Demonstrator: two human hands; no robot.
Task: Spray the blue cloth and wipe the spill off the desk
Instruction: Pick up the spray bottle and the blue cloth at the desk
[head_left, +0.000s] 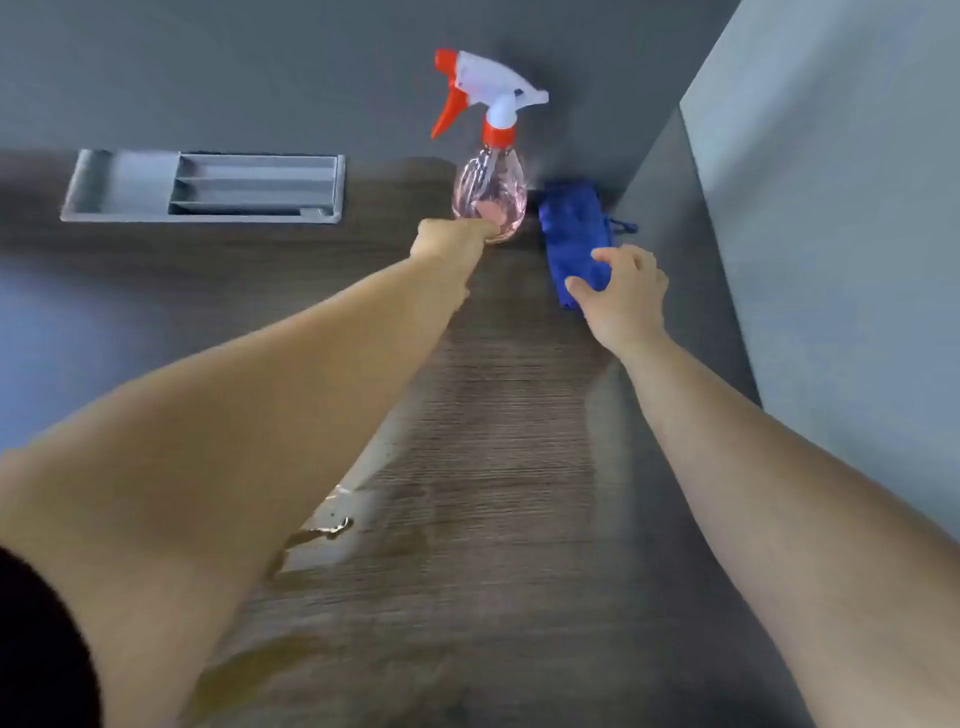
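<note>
Both arms are reaching forward across the wood-grain table (509, 415) toward its far right corner.

Left hand (449, 241): it is gripping the spray bottle (498, 182) low on its body. The fingers are curling round the base, and one fingertip is showing through the clear pink plastic. The bottle is standing upright at the back of the table, close to the grey wall (260, 67). Its white and orange trigger head is pointing left.

Right hand (623, 291): it is spreading wide, with the fingers and thumb apart. It is lying over the near end of the blue cloth (571, 228), and the thumb is touching the cloth's near edge. Whether the fingers are pressing down or only hovering, I cannot tell.

The blue cloth is lying folded in a long strip just right of the bottle, running back into the corner where the wall is meeting the pale side partition (831, 208).

The spill (332, 527) is sitting on the near part of the table, a shiny wet patch partly hiding under the left forearm, well apart from the bottle and the cloth.

A grey tray (208, 187) with long slots is sitting at the back left of the table. A dark sleeve (41, 649) is showing at the bottom left corner.
</note>
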